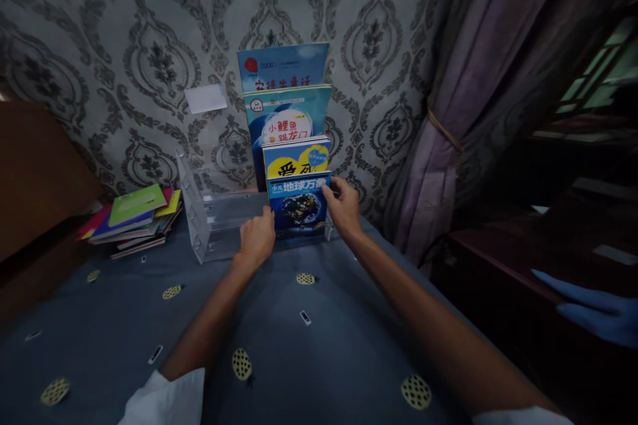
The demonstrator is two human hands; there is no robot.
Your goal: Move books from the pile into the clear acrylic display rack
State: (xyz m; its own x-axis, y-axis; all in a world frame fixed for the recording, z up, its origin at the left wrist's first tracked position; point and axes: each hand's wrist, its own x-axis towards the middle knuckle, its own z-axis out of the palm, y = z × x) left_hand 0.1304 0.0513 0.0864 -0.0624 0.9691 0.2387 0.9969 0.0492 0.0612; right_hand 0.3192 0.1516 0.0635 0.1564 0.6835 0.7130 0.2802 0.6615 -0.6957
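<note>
Two white sleeves [167,400] reach in over a dark blue cloth [294,372] printed with yellow pineapples. Ahead, the left hand [258,237] has its fingers curled at the left edge of the front book [298,211] (whether it truly grips, I cannot tell), while the right hand [343,205] pinches the upper right edge between thumb and fingers. That book stands upright at the right end of a clear stand [198,235]. Behind it, a yellow-and-blue book [294,157], a teal book [288,112] and a tall blue book [284,66] rise in steps before patterned wallpaper [164,59].
</note>
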